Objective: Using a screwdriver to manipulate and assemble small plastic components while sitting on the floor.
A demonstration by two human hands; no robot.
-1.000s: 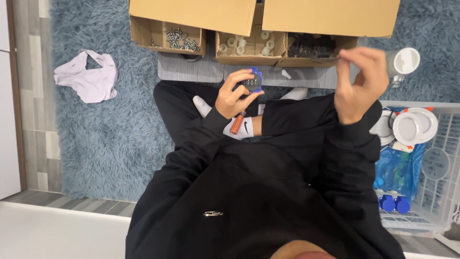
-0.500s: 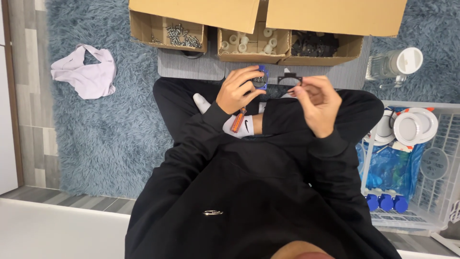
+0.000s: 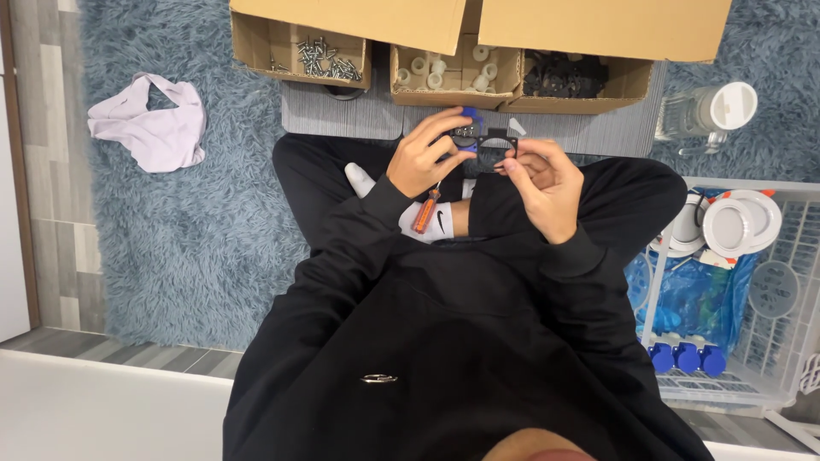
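Note:
I sit cross-legged in black clothes on a blue shaggy rug. My left hand grips a small blue part joined to a black frame piece. My right hand pinches the right side of that black frame, so both hands hold it above my lap. An orange-handled screwdriver lies on my leg below the left hand, next to a white sock.
Three open cardboard boxes stand ahead: screws, white cylinders, black parts. A lilac cloth lies at the left, a clear jug at the right. A white wire basket holds round white discs and blue packs.
My right hand came down from a raised position at the right and took hold of the black frame. The left hand stayed on the blue part.

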